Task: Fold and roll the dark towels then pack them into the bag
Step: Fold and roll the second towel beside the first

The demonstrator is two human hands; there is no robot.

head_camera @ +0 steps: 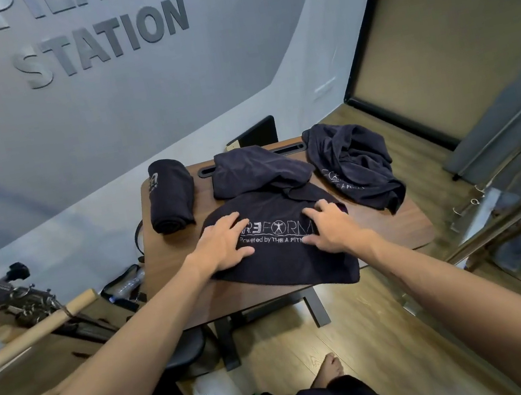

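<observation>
Both flat hands, left hand (225,243) and right hand (330,228), press the folded towel (284,262), gripping nothing, its near edge overhanging the table (393,226) rim.

Pilates studio: wall lettering (106,40), reformer springs (19,295).

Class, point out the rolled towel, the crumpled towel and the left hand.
rolled towel (170,196): head view, middle of the roll.
crumpled towel (355,163): head view, its bunched centre.
left hand (224,247): head view, back of the hand.
</observation>
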